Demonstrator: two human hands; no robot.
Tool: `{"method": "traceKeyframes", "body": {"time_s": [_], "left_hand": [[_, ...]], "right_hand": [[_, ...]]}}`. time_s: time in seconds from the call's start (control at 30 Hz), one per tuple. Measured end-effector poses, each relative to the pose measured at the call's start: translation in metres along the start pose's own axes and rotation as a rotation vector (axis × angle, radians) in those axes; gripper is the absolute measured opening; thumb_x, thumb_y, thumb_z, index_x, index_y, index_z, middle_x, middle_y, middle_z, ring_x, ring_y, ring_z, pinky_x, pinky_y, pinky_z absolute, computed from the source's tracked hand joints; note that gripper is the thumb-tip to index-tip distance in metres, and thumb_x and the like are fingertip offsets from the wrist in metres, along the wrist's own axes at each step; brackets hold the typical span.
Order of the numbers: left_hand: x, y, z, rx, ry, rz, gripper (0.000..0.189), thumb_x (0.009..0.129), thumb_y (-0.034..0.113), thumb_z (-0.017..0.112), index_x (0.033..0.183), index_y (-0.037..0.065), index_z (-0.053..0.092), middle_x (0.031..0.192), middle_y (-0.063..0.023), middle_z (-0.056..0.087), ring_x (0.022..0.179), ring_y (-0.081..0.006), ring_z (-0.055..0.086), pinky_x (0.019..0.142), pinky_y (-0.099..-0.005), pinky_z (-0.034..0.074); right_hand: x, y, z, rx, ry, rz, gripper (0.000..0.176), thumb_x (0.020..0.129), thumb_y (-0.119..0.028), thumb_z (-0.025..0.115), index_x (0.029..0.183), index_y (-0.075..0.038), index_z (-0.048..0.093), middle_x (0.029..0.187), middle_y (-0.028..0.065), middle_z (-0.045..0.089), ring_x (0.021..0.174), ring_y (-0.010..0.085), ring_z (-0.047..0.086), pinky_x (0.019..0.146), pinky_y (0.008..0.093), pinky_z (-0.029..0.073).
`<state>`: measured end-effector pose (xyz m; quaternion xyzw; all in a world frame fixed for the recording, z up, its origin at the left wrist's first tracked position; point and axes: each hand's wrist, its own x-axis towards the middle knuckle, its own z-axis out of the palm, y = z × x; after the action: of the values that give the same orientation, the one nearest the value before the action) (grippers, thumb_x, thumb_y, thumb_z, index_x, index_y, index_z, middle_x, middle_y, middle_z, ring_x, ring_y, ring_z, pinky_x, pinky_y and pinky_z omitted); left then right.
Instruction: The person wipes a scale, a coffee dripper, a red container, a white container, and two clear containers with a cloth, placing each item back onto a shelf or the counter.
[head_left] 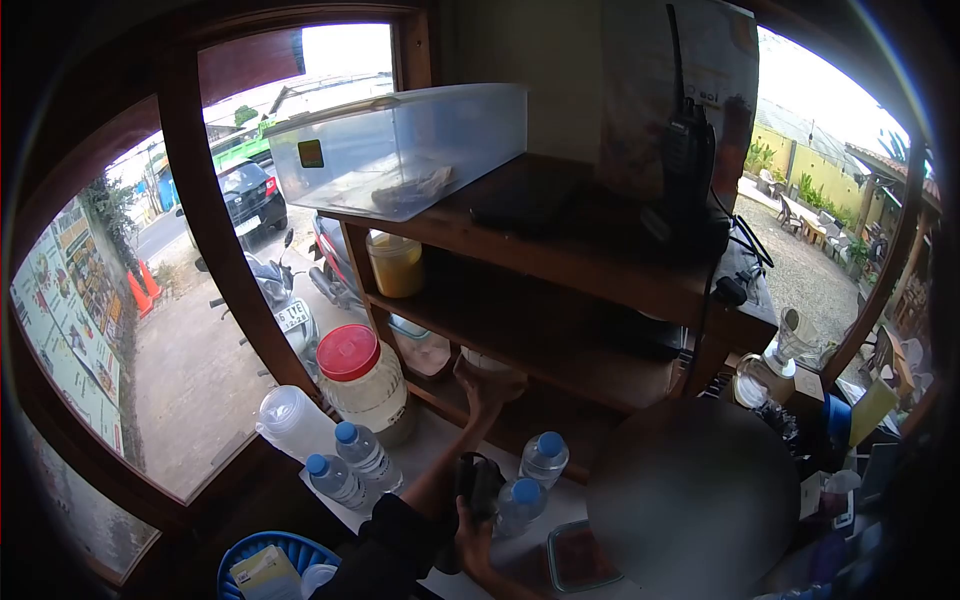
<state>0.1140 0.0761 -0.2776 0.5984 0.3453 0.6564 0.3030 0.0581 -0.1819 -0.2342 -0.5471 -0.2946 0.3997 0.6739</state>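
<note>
My left hand (490,382) reaches from a black sleeve (385,545) into the lower part of the wooden shelf. Its fingers are closed around a pale, round-edged container (485,360), mostly hidden by the hand and shelf. Lower down, my right hand (472,537) grips a dark cylindrical object (481,487), whose exact kind I cannot make out. Two clear water bottles with blue caps, a rear one (544,460) and a front one (521,505), stand just right of it. A clear box with dark red contents (580,556) lies nearby.
Left on the counter stand two more water bottles (368,458), a red-lidded jar (362,385) and a translucent pitcher (293,422). Above, the wooden shelf (540,245) bears a plastic bin (420,135) and a walkie-talkie (688,155). A blurred round shape (695,500) covers the right side.
</note>
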Motion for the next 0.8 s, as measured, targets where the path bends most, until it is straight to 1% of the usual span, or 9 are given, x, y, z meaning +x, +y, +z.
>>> {"method": "traceKeyframes", "body": {"time_s": [0.1, 0.13, 0.23, 0.33, 0.43, 0.53, 0.63, 0.73, 0.8], "left_hand": [[0.001, -0.009, 0.009, -0.021, -0.013, 0.033, 0.121, 0.048, 0.024, 0.089, 0.140, 0.001, 0.014, 0.132, -0.0190, 0.033, 0.126, -0.0326, 0.036, 0.104, -0.0410, 0.037], [0.001, -0.012, 0.008, -0.010, -0.030, 0.020, 0.121, 0.048, 0.023, 0.089, 0.140, 0.001, 0.013, 0.133, -0.0189, 0.032, 0.127, -0.0325, 0.036, 0.104, -0.0410, 0.036], [0.005, -0.015, -0.003, 0.079, -0.170, -0.123, 0.124, 0.051, 0.016, 0.086, 0.143, 0.003, 0.004, 0.138, -0.0178, 0.023, 0.131, -0.0313, 0.028, 0.109, -0.0396, 0.031], [0.007, -0.016, 0.000, 0.131, -0.145, -0.133, 0.124, 0.051, 0.016, 0.086, 0.143, 0.004, 0.005, 0.137, -0.0182, 0.025, 0.131, -0.0324, 0.029, 0.108, -0.0392, 0.031], [0.017, -0.023, 0.003, 0.194, -0.133, -0.117, 0.120, 0.051, 0.017, 0.087, 0.141, 0.003, 0.009, 0.135, -0.0177, 0.027, 0.129, -0.0322, 0.031, 0.108, -0.0389, 0.032], [0.029, -0.018, 0.006, 0.116, -0.195, -0.172, 0.113, 0.051, 0.019, 0.089, 0.137, 0.002, 0.018, 0.131, -0.0167, 0.032, 0.125, -0.0314, 0.036, 0.106, -0.0386, 0.035], [0.039, -0.034, 0.011, 0.145, -0.186, -0.117, 0.106, 0.050, 0.018, 0.091, 0.132, 0.002, 0.025, 0.126, -0.0154, 0.036, 0.120, -0.0297, 0.040, 0.103, -0.0382, 0.037], [0.044, -0.049, 0.014, 0.148, -0.228, -0.071, 0.104, 0.047, 0.015, 0.092, 0.129, 0.001, 0.030, 0.124, -0.0150, 0.037, 0.117, -0.0288, 0.042, 0.102, -0.0376, 0.038], [0.049, -0.059, 0.016, 0.065, -0.261, -0.137, 0.102, 0.046, 0.013, 0.092, 0.128, 0.001, 0.032, 0.124, -0.0143, 0.038, 0.118, -0.0282, 0.042, 0.102, -0.0375, 0.038]], "right_hand": [[-0.003, -0.003, 0.000, 0.005, -0.001, 0.050, 0.043, 0.090, -0.032, 0.058, 0.107, 0.008, 0.053, 0.086, 0.0099, 0.060, 0.077, 0.0181, 0.053, 0.072, 0.0332, 0.042], [-0.004, -0.005, -0.001, 0.008, -0.007, 0.064, 0.043, 0.090, -0.032, 0.058, 0.107, 0.007, 0.054, 0.086, 0.0098, 0.060, 0.077, 0.0180, 0.053, 0.072, 0.0332, 0.042], [-0.002, -0.008, -0.001, 0.041, -0.023, 0.084, 0.041, 0.090, -0.032, 0.057, 0.105, 0.006, 0.055, 0.084, 0.0094, 0.059, 0.076, 0.0177, 0.053, 0.071, 0.0330, 0.042], [-0.002, -0.005, 0.000, 0.030, -0.023, 0.113, 0.039, 0.090, -0.032, 0.057, 0.102, 0.006, 0.056, 0.082, 0.0087, 0.058, 0.074, 0.0168, 0.051, 0.069, 0.0327, 0.042], [-0.001, -0.003, 0.001, -0.002, 0.012, 0.110, 0.039, 0.090, -0.032, 0.057, 0.100, 0.005, 0.056, 0.078, 0.0071, 0.055, 0.070, 0.0156, 0.049, 0.067, 0.0323, 0.041], [0.000, -0.002, -0.001, -0.018, 0.022, 0.122, 0.040, 0.089, -0.034, 0.059, 0.096, 0.005, 0.055, 0.074, 0.0056, 0.052, 0.067, 0.0150, 0.047, 0.065, 0.0323, 0.041], [0.000, -0.002, -0.004, -0.036, 0.024, 0.181, 0.042, 0.087, -0.036, 0.060, 0.093, 0.005, 0.054, 0.072, 0.0046, 0.049, 0.065, 0.0147, 0.044, 0.062, 0.0325, 0.040], [0.002, 0.003, -0.004, 0.000, 0.023, 0.183, 0.044, 0.086, -0.038, 0.061, 0.091, 0.005, 0.054, 0.072, 0.0042, 0.048, 0.064, 0.0144, 0.043, 0.059, 0.0326, 0.039], [0.003, 0.006, -0.003, 0.013, 0.027, 0.195, 0.044, 0.086, -0.038, 0.062, 0.092, 0.005, 0.054, 0.072, 0.0039, 0.049, 0.064, 0.0139, 0.043, 0.058, 0.0323, 0.038]]}}
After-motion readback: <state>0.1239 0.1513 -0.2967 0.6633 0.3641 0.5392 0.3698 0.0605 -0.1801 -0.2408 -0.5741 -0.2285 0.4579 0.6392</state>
